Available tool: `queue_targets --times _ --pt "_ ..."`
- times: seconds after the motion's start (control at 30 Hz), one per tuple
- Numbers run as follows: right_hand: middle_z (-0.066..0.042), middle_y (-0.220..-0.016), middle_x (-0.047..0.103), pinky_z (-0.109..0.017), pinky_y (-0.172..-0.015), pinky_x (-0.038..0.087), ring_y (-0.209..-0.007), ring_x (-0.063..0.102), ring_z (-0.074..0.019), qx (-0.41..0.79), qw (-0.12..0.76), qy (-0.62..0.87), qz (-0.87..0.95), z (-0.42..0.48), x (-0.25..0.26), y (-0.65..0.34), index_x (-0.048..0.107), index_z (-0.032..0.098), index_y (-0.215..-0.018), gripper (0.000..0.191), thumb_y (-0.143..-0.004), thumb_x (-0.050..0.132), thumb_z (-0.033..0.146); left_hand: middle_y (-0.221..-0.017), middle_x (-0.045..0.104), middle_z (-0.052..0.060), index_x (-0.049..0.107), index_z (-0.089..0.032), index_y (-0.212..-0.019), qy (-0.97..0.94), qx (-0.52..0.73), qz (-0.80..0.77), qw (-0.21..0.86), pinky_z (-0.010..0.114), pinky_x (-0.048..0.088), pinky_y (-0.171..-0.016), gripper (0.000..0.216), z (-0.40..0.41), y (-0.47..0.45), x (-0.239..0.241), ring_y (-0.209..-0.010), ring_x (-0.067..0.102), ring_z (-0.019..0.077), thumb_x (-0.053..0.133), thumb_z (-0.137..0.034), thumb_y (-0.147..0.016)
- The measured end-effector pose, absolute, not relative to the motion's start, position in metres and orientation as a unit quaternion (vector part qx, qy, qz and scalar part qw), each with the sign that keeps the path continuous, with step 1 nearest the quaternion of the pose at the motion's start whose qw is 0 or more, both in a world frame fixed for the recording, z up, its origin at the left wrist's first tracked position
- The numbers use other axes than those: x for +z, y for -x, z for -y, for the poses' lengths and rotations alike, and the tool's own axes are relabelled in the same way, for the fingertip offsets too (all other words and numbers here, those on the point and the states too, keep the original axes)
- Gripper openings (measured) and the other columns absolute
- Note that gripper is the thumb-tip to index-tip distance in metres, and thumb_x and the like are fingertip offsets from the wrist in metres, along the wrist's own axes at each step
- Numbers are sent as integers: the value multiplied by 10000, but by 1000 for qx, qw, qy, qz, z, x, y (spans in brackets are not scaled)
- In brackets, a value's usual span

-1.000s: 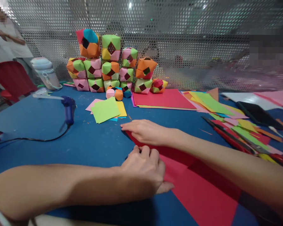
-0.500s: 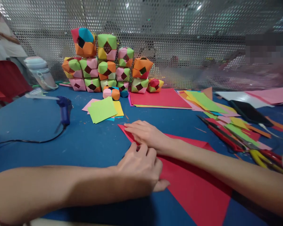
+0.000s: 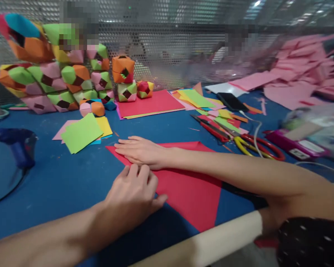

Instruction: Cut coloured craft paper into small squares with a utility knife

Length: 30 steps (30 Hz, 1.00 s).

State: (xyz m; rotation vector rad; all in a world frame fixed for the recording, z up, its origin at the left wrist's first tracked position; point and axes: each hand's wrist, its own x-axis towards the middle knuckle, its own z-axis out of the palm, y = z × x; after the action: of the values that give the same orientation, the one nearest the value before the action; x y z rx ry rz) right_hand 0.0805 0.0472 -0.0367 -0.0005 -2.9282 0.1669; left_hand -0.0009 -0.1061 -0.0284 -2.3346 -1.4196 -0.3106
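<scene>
The red paper [image 3: 183,185] is pressed flat on the blue bench [image 3: 58,178], just right of the green sheet [image 3: 82,132]; right hand [image 3: 140,151] spread flat on it, left hand [image 3: 132,193] loosely curled on its near edge, nothing grasped

Head camera looks down, close, over blurred table [image 3: 58,178].

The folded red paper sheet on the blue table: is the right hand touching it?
Touching. In the head view, the right hand lies flat, palm down, on the folded red paper sheet, with no gap visible beneath the fingers.
</scene>
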Motion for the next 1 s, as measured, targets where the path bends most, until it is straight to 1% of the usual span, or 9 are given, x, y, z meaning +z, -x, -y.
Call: queue_targets --times 0.17,0.3,0.37,0.5,0.6,0.73,0.8,0.9,1.0 --pt "-155 -1527 389 -500 -1184 210 -1459 270 -266 56 81 52 994 -46 -32 -113 414 43 -1439 536 -1027 295 365 -806 618 118 644 -148 -802 833 -90 495 228 398 554 -584 280 104 0 -24 -727 610 283 624 -426 -833" --pt "-167 -1579 263 -505 -1208 141 -1488 166 -253 87 42 116 989 -47 -31 -161 306 44 -1497 650 -1016 283 480 -746 580 77 639 -169 -800 833 -83 492 240 381 526 -551 266 105 1 -24 -685 588 266 609 -429 -849" --pt "-161 -1597 200 -510 -1211 126 -1495 116 -244 100 27 163 981 -49 -31 -187 255 63 -1520 697 -1004 272 531 -740 571 70 631 -174 -791 833 -82 490 242 371 517 -557 266 105 2 -24 -685 582 259 607 -431 -855" --pt "-181 -1602 131 -526 -1209 122 -1495 77 -271 102 -13 253 962 -53 -31 -232 207 27 -1527 806 -974 241 612 -744 561 65 607 -185 -780 838 -67 488 236 364 503 -559 280 105 3 -22 -693 574 259 575 -441 -887" --pt "-190 -1592 166 -532 -1204 158 -1487 116 -293 79 -20 294 952 -55 -31 -255 246 14 -1516 826 -964 235 628 -749 561 67 598 -186 -781 842 -64 481 235 371 499 -553 303 104 4 -22 -690 570 264 543 -455 -909" --pt "-238 -1501 387 -537 -1177 246 -1433 305 -331 4 3 343 939 -55 -28 -263 450 6 -1422 762 -974 258 591 -739 566 68 600 -176 -773 845 -66 475 238 373 506 -564 315 101 5 -22 -684 574 260 559 -460 -903" --pt "-252 -1460 445 -554 -1164 267 -1412 346 -350 -33 34 362 931 -51 -25 -253 522 7 -1364 716 -981 276 560 -742 575 69 603 -171 -773 843 -63 480 234 368 511 -573 312 101 4 -23 -693 582 257 577 -458 -895" --pt "-220 -1508 388 -541 -1178 245 -1436 302 -331 -36 78 329 940 -40 -24 -224 492 31 -1395 667 -982 326 528 -747 589 69 607 -164 -773 844 -60 487 217 364 520 -596 323 103 3 -23 -711 592 250 600 -469 -881" --pt "-170 -1558 314 -499 -1196 228 -1468 233 -279 28 80 242 967 -26 -28 -191 420 69 -1454 632 -994 331 494 -775 608 71 626 -158 -824 844 -58 499 189 374 531 -633 340 105 3 -23 -750 605 251 604 -493 -875"
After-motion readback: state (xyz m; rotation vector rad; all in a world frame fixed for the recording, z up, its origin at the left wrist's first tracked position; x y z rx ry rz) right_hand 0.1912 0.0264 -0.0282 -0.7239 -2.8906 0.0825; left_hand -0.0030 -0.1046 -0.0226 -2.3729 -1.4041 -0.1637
